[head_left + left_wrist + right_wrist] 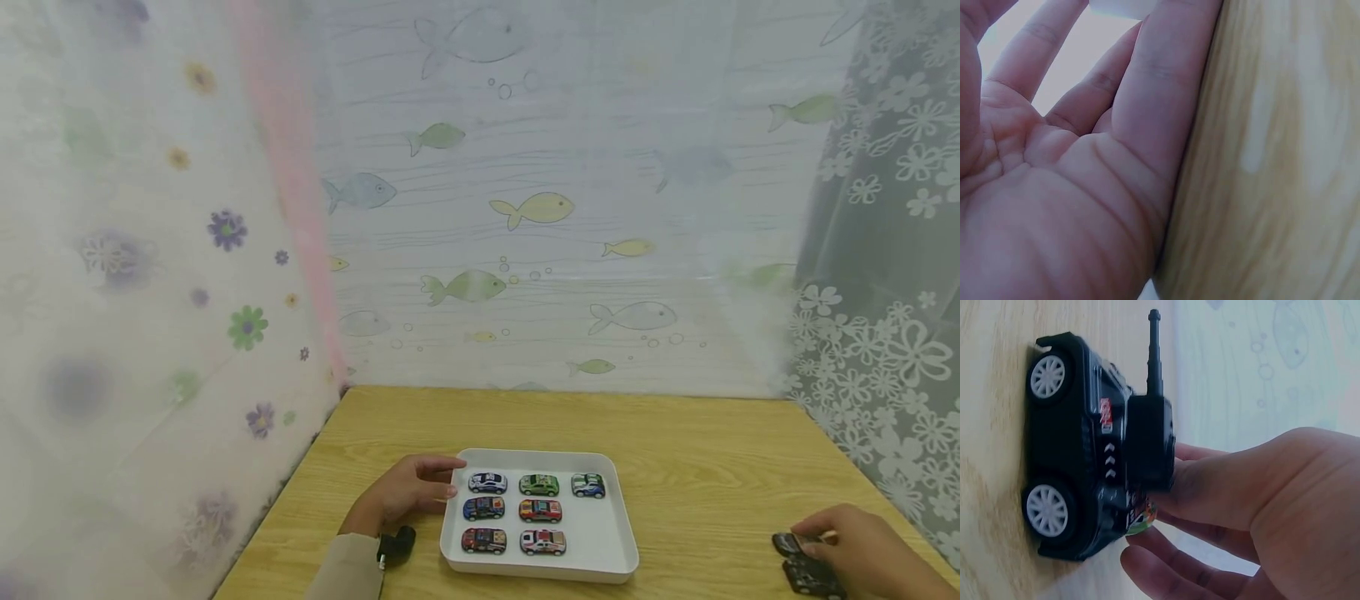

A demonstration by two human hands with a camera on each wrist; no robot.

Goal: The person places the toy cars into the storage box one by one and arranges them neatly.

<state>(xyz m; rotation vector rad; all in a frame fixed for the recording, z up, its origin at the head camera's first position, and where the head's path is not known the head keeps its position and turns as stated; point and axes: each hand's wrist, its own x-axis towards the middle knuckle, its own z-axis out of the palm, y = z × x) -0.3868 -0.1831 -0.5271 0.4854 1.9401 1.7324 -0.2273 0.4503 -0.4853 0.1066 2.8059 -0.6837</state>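
Black toy car (1079,450) with white wheels, upright on the table's right edge.

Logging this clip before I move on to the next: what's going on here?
A person sits at a wooden table with a white tray holding seven small toy cars in rows. The left hand rests open against the tray's left rim. Off to the right, the right hand has its fingers on a black toy car standing on the table, outside the tray, beside another dark car.
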